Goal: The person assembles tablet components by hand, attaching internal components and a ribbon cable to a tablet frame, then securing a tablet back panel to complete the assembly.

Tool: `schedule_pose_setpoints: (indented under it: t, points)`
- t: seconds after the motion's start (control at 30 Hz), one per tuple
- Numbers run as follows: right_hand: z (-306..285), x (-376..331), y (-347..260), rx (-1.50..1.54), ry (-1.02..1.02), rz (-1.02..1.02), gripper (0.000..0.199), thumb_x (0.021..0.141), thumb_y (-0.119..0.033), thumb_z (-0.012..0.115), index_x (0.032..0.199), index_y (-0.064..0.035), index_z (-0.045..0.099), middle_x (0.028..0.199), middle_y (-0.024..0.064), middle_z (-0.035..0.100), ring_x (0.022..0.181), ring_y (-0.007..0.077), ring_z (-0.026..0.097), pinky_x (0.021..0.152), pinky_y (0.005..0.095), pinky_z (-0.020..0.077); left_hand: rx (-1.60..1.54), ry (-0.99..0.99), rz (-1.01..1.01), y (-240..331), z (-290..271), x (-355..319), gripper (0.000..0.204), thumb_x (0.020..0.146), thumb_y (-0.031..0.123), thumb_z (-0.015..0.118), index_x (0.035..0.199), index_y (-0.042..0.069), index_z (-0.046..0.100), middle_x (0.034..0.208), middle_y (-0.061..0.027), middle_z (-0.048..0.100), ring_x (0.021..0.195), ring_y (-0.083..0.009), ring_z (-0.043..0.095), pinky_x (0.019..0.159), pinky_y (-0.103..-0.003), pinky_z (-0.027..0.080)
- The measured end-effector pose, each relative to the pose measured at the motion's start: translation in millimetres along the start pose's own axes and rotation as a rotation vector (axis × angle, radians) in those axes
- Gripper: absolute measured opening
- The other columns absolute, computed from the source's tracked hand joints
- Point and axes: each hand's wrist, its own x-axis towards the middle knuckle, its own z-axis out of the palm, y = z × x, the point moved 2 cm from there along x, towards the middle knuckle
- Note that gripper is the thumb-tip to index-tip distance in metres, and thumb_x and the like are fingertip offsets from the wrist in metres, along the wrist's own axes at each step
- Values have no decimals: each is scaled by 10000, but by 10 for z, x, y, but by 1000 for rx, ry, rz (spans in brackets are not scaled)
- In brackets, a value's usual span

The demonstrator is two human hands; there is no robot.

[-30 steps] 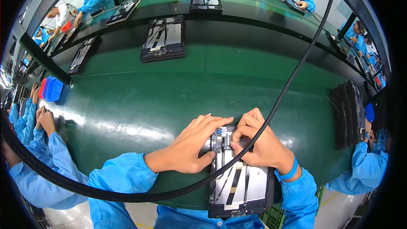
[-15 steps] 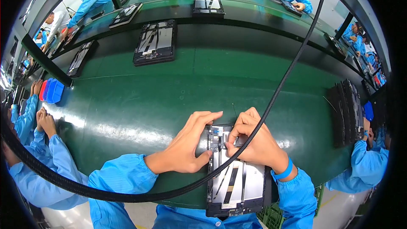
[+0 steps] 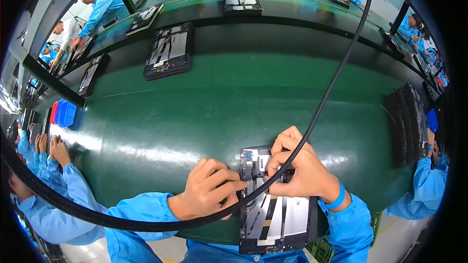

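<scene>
An opened tablet (image 3: 297,214), with its white metal plate, dark flat cables and black frame showing, lies at the table's near edge in front of me. My left hand (image 3: 209,187) is at its left side, fingers curled in, the index fingertip touching the upper left edge. Over the tablet's upper part, my right hand (image 3: 307,170) has thumb and index finger bent together in a pinch. Whatever is between those fingertips is too hidden to make out. A small board with a blue part (image 3: 249,156) shows at the tablet's top left corner.
A thick black cable (image 3: 336,78) arcs across the view, in front of my right hand. More opened tablets (image 3: 168,51) lie at the back, with a dark stack (image 3: 404,126) at the right. Blue and red bins (image 3: 65,113) stand left. Co-workers sit on both sides and across.
My left hand has curled its fingers, which were stretched out, and moved down along the tablet's edge. The right hand stays over the upper part, still pinched. The view has shifted slightly.
</scene>
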Motion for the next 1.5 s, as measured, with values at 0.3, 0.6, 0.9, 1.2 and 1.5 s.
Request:
schedule_pose_setpoints:
  t: [0.3, 0.6, 0.9, 1.2, 1.5]
  points:
    - [-30, -44, 126, -53, -10, -65, 154, 635, -149, 879, 731, -125, 762, 953, 37, 642, 1008, 300, 561, 815, 416, 496, 113, -27, -15, 61, 102, 41, 383, 672, 93, 766, 1050, 100, 829, 1017, -10, 726, 854, -243, 624, 704, -388, 458]
    - [-85, -112, 224, -57, 24, -41, 152, 664, -188, 896, 749, -137, 781, 963, 55, 643, 1021, 305, 587, 790, 412, 519, 208, -79, 29, 84, 175, 78, 396, 686, 159, 784, 1077, 111, 818, 1055, -3, 732, 881, -225, 657, 743, -377, 493]
    - [-124, -139, 245, -50, 77, -36, 146, 683, -173, 903, 755, -147, 779, 935, 51, 622, 1007, 291, 600, 761, 398, 510, 205, -111, 177, 11, 145, 107, 429, 666, 190, 774, 1074, 74, 833, 1003, -23, 744, 843, -222, 660, 755, -366, 518]
    - [-182, -172, 296, -77, 37, -58, 125, 680, -176, 890, 741, -156, 783, 961, 30, 638, 1038, 298, 595, 811, 417, 521, 92, -93, 176, -32, 266, 232, 412, 674, 89, 732, 1069, 42, 841, 940, -43, 747, 803, -232, 665, 706, -361, 530]
    - [-231, -244, 312, -72, 0, -83, 110, 684, -158, 865, 731, -134, 769, 1006, 3, 650, 1107, 300, 591, 935, 410, 512, 47, -106, 8, 114, 359, 256, 323, 758, 50, 746, 1068, 54, 835, 932, -52, 750, 772, -251, 644, 674, -384, 498]
